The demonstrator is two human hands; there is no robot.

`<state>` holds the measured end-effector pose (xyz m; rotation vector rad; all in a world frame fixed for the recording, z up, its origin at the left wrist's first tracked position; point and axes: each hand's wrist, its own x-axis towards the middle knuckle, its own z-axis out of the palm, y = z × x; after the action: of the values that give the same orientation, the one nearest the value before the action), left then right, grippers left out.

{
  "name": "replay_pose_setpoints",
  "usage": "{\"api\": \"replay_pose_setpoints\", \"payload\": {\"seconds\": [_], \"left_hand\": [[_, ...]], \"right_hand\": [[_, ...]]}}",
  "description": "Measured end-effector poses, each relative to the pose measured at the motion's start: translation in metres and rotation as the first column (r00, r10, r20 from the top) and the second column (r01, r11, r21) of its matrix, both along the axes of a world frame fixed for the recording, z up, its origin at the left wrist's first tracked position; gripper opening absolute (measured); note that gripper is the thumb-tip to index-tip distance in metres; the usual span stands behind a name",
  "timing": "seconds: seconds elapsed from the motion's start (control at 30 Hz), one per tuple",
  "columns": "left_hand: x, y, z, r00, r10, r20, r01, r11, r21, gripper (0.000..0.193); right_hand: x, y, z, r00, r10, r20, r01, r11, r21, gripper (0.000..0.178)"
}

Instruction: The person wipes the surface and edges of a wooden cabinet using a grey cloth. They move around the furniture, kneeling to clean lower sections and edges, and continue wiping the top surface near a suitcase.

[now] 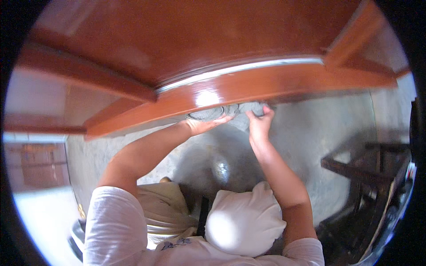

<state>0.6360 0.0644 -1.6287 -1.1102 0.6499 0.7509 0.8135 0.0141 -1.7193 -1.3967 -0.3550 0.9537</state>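
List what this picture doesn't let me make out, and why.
All in the head view:
Grey bundle: blurred, its material unclear; the left hand covers part.
Right hand: some fingertips hidden by the hand itself.
Reddish-brown panel: cut off by the top edge.
Shirt print: too blurred to read.

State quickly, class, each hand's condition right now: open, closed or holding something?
Left hand: touching the bunched grey cloth; open or closed cannot be told.
Right hand: closed, holding the same cloth.
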Motion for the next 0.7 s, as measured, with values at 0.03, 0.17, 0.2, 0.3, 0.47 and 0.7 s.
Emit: {"api": "replay_pose_setpoints", "payload": {"seconds": [0.03,0.17,0.2,0.3,0.47,0.7], "left_hand": [[-0.020,-0.002,0.008,0.994,-0.006,-0.105,0.010,0.999,0.038,0.066],[-0.133,0.002,0.014,0.992,-0.112,-0.053,0.117,0.988,0.102,0.067],[-0.161,-0.004,-0.004,0.972,-0.147,-0.183,0.211,0.887,0.412,0.060],[-0.216,-0.027,-0.029,-0.390,0.564,-0.728,0.523,-0.515,-0.679,0.049],[-0.251,-0.055,-0.057,-0.317,0.897,-0.306,0.018,-0.317,-0.948,0.054],[-0.318,-0.097,-0.096,-0.602,0.789,0.121,0.395,0.426,-0.814,0.041]], "right_hand": [[-0.014,-0.001,0.008,0.979,0.061,-0.196,-0.053,0.998,0.042,0.055],[-0.066,-0.014,0.020,0.860,0.377,0.343,-0.416,0.909,0.044,0.056],[-0.081,-0.025,0.029,0.803,0.415,0.428,-0.499,0.861,0.101,0.049],[-0.097,-0.032,0.047,0.339,0.420,0.842,-0.804,0.594,0.027,0.057],[-0.120,-0.016,0.074,-0.565,-0.126,0.815,-0.726,0.546,-0.419,0.054],[-0.198,0.008,0.098,-0.797,-0.375,0.473,-0.600,0.402,-0.692,0.061]]}}
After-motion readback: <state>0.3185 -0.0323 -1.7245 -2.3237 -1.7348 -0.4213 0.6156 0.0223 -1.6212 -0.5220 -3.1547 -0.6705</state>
